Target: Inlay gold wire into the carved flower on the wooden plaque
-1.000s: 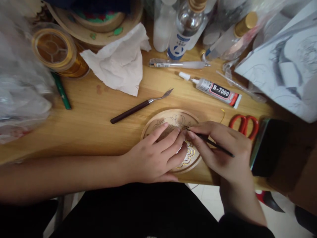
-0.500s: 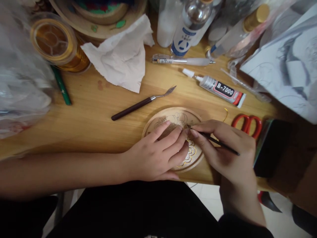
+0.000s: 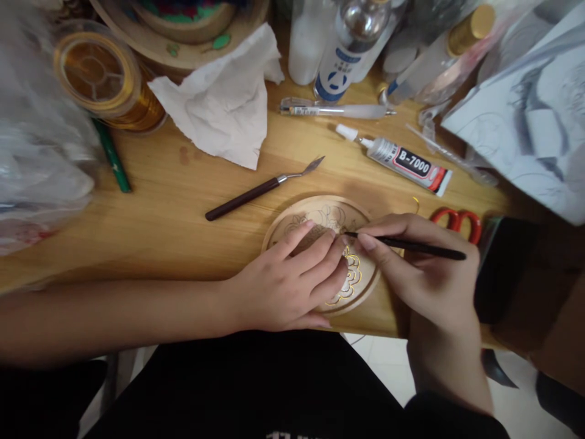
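Note:
A round wooden plate (image 3: 365,289) lies at the table's front edge, bearing pencilled line drawings and a flower outlined in gold wire (image 3: 359,271). My left hand (image 3: 297,277) rests across it with fingers spread, covering much of its left and middle. In my right hand (image 3: 420,268), pinched between thumb and fingers, are slim black tweezers (image 3: 425,246). Their tip meets the plate close to my left fingertips; whether it grips anything is too small to tell. A loose end of yellow wire (image 3: 415,202) sticks up behind my right hand.
Beyond the plate lie a palette knife (image 3: 247,198), a B-7000 glue tube (image 3: 409,163), a pen (image 3: 338,110) and crumpled tissue (image 3: 223,97). Red-handled scissors (image 3: 470,227) and a dark phone (image 3: 500,268) are at right. A gold wire spool (image 3: 107,79) and bottles (image 3: 340,67) stand behind.
My right hand has shifted slightly right and tilted the tweezers flatter, their rear end swinging right and upward. My left hand stays in place on the plate.

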Demonstrator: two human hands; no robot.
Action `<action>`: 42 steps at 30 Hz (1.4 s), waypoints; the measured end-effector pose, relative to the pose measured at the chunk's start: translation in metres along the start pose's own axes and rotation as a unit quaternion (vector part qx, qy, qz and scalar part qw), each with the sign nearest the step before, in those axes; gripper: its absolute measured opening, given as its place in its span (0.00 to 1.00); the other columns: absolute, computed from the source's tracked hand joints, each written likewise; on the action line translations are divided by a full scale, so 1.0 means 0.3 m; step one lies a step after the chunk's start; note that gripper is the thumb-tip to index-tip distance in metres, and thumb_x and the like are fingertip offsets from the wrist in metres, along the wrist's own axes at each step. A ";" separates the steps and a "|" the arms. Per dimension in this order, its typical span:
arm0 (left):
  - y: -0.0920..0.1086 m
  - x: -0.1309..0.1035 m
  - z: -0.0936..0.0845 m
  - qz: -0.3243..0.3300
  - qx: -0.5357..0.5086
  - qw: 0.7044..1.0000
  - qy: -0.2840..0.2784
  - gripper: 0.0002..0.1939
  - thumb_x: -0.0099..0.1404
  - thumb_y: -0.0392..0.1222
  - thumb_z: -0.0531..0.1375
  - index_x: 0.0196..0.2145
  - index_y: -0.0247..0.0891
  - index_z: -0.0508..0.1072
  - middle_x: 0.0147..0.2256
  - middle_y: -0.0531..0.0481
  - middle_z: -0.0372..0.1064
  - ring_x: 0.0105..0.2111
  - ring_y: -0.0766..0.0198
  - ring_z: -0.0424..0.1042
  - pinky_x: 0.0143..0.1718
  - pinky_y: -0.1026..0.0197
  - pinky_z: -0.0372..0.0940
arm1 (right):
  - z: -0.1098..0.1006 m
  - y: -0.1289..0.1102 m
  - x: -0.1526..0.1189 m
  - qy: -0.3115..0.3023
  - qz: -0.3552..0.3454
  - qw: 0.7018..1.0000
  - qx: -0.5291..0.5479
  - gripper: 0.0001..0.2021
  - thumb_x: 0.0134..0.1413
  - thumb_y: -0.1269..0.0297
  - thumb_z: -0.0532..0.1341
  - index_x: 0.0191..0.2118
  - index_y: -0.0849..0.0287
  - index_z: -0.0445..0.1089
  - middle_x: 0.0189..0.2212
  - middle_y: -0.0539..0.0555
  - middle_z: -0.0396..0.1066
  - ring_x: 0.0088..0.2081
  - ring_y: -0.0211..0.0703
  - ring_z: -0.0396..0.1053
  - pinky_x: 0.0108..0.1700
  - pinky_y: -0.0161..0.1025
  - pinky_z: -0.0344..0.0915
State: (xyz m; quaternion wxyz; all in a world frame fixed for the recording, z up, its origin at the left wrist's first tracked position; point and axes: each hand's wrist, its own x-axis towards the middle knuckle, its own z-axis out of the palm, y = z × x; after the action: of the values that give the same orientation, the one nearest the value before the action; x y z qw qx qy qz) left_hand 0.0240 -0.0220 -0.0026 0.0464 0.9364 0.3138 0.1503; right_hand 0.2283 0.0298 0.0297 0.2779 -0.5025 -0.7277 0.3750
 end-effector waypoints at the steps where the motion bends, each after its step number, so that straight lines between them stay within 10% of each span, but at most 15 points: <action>1: -0.001 0.000 0.001 0.000 -0.001 1.000 0.000 0.37 0.68 0.66 0.49 0.55 0.28 0.67 0.57 0.34 0.67 0.58 0.46 0.65 0.61 0.41 0.56 | -0.003 -0.001 0.000 -0.001 0.009 1.000 0.017 0.03 0.52 0.70 0.69 0.33 0.56 0.75 0.28 0.47 0.77 0.28 0.35 0.75 0.28 0.30 0.73; 42: 0.001 0.001 0.002 -0.002 -0.001 1.000 0.002 0.36 0.68 0.66 0.49 0.54 0.29 0.68 0.56 0.35 0.68 0.58 0.46 0.65 0.61 0.41 0.56 | 0.004 -0.001 -0.006 -0.033 -0.116 0.986 -0.118 0.07 0.56 0.72 0.65 0.39 0.54 0.70 0.30 0.49 0.73 0.30 0.39 0.72 0.31 0.37 0.69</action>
State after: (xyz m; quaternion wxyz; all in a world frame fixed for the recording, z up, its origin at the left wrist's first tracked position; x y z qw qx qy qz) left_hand 0.0246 -0.0221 -0.0031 0.0468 0.9353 0.3162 0.1518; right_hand 0.2279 0.0278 0.0293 0.2340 -0.4310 -0.8292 0.2680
